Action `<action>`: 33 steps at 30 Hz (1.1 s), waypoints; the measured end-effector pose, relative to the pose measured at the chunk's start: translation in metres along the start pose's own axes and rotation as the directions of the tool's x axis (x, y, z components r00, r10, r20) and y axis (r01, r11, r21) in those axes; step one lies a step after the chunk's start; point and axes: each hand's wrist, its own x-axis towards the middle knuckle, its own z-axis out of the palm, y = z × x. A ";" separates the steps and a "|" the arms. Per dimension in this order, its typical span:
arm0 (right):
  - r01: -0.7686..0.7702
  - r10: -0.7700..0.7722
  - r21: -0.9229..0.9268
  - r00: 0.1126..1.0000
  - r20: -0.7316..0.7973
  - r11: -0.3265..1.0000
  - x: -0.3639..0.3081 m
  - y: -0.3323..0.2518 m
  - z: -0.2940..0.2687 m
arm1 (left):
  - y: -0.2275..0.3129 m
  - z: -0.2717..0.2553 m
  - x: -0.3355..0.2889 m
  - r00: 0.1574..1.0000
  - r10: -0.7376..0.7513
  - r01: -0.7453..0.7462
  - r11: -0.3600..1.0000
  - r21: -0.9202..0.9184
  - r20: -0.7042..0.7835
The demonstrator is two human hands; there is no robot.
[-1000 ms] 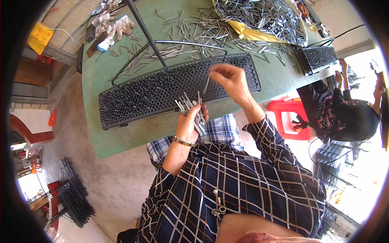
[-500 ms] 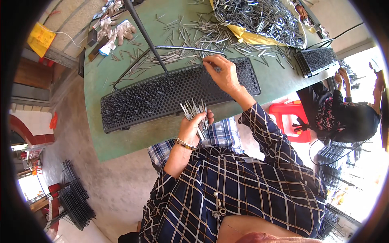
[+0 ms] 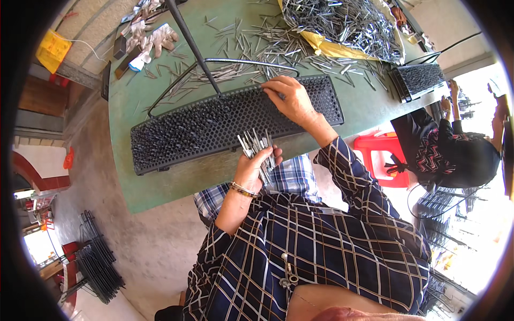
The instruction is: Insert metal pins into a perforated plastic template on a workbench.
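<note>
A long black perforated tray [image 3: 176, 134] lies across the green table [image 3: 160, 187], its holes on the left part filled with small metal pins. My left hand [image 3: 256, 167] is at the table's near edge, closed around a bundle of metal pins [image 3: 258, 147] that fan upward. My right hand [image 3: 292, 97] reaches over the right part of the tray, fingertips pressed on its far edge; whether a pin is pinched there I cannot tell.
Loose metal pins [image 3: 257, 45] litter the table beyond the tray, with a big heap [image 3: 342, 21] on yellow sheeting. A black rod [image 3: 193, 45] crosses the table. Work gloves [image 3: 152, 37] lie far left. Another person [image 3: 455, 155] sits right beside a red stool [image 3: 383, 158] and second tray [image 3: 417, 80].
My right hand has moved from above the bundle out to the tray's far edge. My left hand with the pins has dropped slightly toward the near edge.
</note>
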 end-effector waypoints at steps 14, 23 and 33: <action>0.176 -0.172 -0.048 0.982 0.080 0.983 0.004 0.004 -0.008 | 0.001 0.004 0.000 1.000 -0.018 0.018 1.000 0.005 0.002; -0.384 0.252 0.286 0.879 0.405 0.878 -0.015 -0.037 -0.022 | 0.007 0.004 -0.001 0.997 0.076 -0.076 0.997 -0.013 0.014; -0.518 0.465 0.562 0.850 0.248 0.645 -0.002 -0.035 -0.012 | 0.003 0.003 0.001 0.999 0.054 -0.054 0.998 0.036 0.004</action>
